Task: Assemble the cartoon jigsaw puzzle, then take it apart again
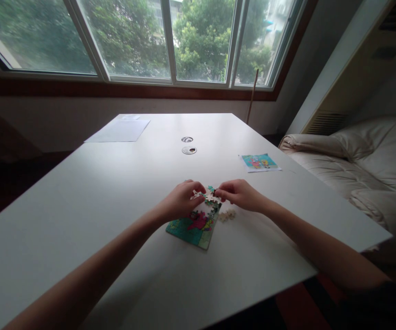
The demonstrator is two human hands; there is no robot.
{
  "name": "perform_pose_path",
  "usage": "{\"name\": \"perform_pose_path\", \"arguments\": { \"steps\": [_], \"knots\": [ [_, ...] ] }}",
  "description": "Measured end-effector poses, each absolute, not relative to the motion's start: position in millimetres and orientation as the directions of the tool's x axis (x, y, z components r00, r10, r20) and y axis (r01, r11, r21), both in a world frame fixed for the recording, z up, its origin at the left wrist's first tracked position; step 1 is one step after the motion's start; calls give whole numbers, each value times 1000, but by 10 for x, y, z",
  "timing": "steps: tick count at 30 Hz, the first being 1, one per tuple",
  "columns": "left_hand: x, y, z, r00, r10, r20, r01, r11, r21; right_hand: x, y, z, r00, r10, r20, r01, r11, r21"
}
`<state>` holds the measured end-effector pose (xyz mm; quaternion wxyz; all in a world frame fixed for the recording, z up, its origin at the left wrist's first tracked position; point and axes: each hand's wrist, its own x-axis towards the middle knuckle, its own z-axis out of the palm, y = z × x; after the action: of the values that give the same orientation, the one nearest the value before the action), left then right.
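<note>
A jigsaw puzzle (193, 228) in a teal tray lies near the middle of the white table, its lower part showing a pink figure on blue-green. Loose jigsaw pieces (211, 198), several with pale backs up, are heaped at its far end. Over the heap's left side, my left hand (184, 198) pinches a jigsaw piece between thumb and fingers. From the right, my right hand (241, 195) has its thumb and fingertips closed on another piece, mostly hidden. More pale pieces (227, 215) lie on the table just right of the tray.
Beyond my right hand lies a colourful picture sheet (260, 162). Two round marks or discs (189, 150) are at the table's middle. White papers (118, 129) rest at the far left of the table (63, 211). A cream sofa (366, 151) stands to the right.
</note>
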<state>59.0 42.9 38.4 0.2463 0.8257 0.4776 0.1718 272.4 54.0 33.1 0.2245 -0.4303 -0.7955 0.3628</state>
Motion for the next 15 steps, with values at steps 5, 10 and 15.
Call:
{"name": "perform_pose_path", "arguments": {
  "steps": [5,10,15],
  "knots": [
    [658,291,489,576,815,-53,741,-494,455,2766,530,388,-475,866,159,651,467,-599],
    [698,194,502,567,817,-109,794,-507,334,2788,503,391,-778,613,138,438,687,-580],
    [695,189,527,573,805,-151,805,-520,286,2790,478,360,-869,494,37,389,726,-568]
  ]
}}
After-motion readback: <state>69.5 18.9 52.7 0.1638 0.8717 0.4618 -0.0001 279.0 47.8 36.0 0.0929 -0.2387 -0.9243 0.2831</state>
